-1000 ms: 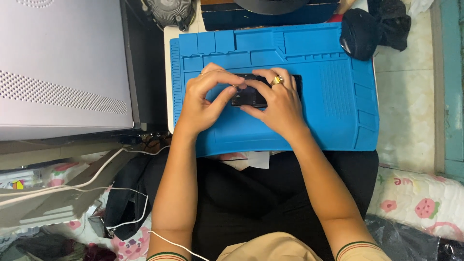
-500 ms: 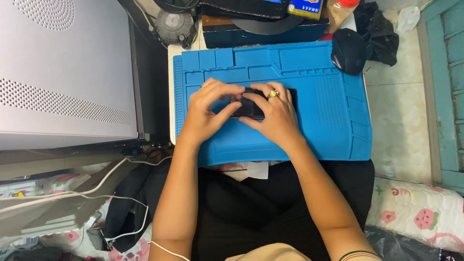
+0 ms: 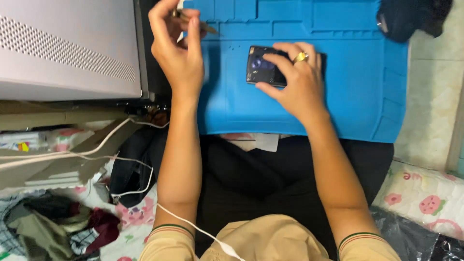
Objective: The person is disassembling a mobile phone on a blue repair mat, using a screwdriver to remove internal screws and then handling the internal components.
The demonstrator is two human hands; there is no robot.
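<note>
A small black device (image 3: 261, 67) with a round lens lies on the blue work mat (image 3: 338, 106). My right hand (image 3: 292, 79), wearing a gold ring, rests on it and pins it to the mat with its fingers. My left hand (image 3: 176, 46) is raised at the mat's upper left corner, fingers pinched on a thin brownish tool (image 3: 200, 25) whose tip points right. The part of the device under my right fingers is hidden.
A grey perforated case (image 3: 67, 48) stands to the left of the mat. White cables (image 3: 96, 154) run across cluttered floral fabric at the lower left. A dark cloth bundle (image 3: 411, 17) sits at the mat's top right. Tiled floor lies to the right.
My left hand left the device and moved up and left, now holding a thin tool. The right hand stays on the device. The camera has come closer to the mat.
</note>
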